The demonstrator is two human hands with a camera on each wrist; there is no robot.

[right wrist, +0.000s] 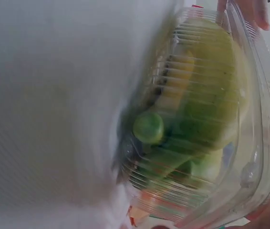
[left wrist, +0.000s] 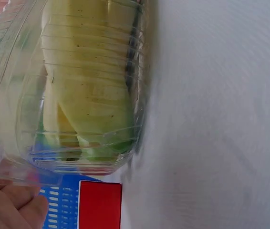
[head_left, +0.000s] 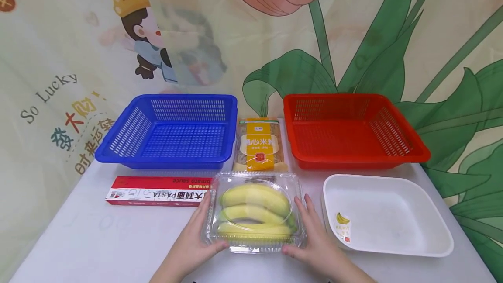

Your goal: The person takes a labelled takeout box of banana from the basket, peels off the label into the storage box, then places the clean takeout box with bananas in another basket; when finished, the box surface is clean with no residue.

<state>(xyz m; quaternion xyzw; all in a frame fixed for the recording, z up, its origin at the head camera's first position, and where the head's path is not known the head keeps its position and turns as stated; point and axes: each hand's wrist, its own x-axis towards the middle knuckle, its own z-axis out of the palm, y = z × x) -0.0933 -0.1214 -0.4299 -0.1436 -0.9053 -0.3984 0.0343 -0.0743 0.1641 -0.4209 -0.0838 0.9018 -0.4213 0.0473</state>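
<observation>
In the head view a clear plastic clamshell box [head_left: 255, 248] sits at the front middle of the white table, with several yellow bananas [head_left: 255, 199] inside. My left hand [head_left: 193, 237] grips its left side, thumb at the near corner and fingers along the edge. On the opposite side my right hand [head_left: 316, 241] holds it the same way. The left wrist view shows the box's ribbed wall close over the tabletop, with left fingers [left wrist: 32, 210] at the rim. Green banana ends [right wrist: 149, 128] show through the plastic in the right wrist view.
A red pasta box [head_left: 157, 191] lies to the left, partly behind the clamshell. Behind stand a blue basket [head_left: 167, 163] and a red basket [head_left: 359, 160], with a yellow rice-noodle packet [head_left: 259, 145] between them. A white tray [head_left: 393, 213] with a banana sticker is on the right.
</observation>
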